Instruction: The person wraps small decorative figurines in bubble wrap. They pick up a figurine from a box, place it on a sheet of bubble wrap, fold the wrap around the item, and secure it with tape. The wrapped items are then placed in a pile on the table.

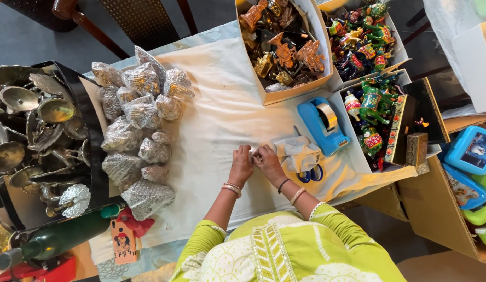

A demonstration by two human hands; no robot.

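A white cloth covers the bench [211, 130]. At lower centre we see the left hand [241, 166] and right hand [267, 161] pinched together on a small pale item [253, 152], too small to identify. It could, we judge, slip from so fine a grip, or snag the clear wrap [298, 152] and scissors [310, 174] just right. A blue tape dispenser [322, 125] stands beyond. The upper-centre box [300, 89] holds brown and gold figurines; boxes at upper right [397, 52] hold painted figurines. At left, wrapped silver packets [138, 130] lie beside a black tray [94, 136] of silver dishes; crowding could topple them.
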